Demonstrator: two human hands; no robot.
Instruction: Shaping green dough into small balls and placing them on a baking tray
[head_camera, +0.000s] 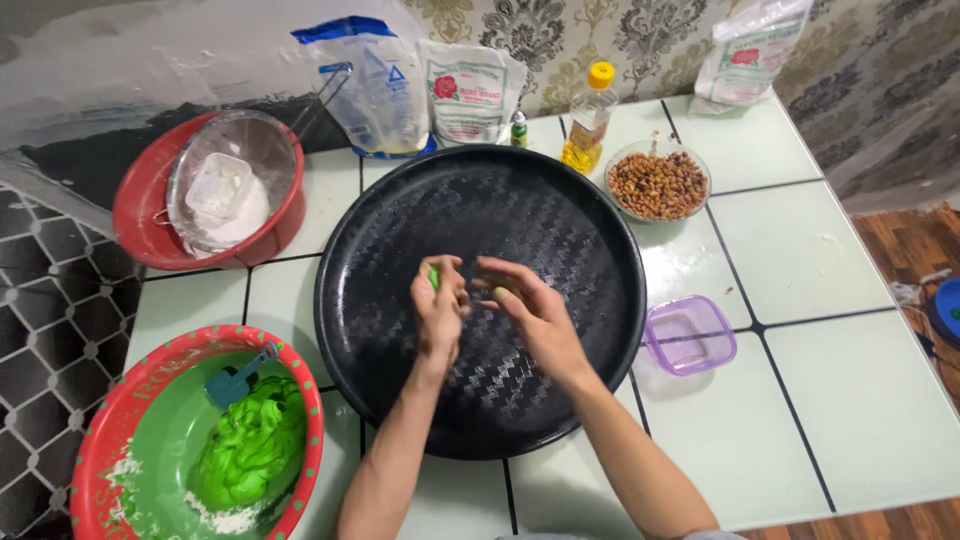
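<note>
Two bowls are sitting at my left, the near one (110, 420) holding green dough (252, 445). My left hand (438, 308) is curling round a mostly hidden green dough bit (433, 277) over the black tray (400, 215); my right hand (530, 305) is pinching a barely visible pale piece (499, 293).

black tray (560, 210): bare all round the two hands, open passage | left: green-dough bowl (130, 400) and red basin with sieve (140, 215) crowd the table (850, 380) edge | back: bags (375, 85), oil bottle (588, 120), bean bowl (658, 185) wall it | right: small purple box (688, 335), then open tiles
</note>
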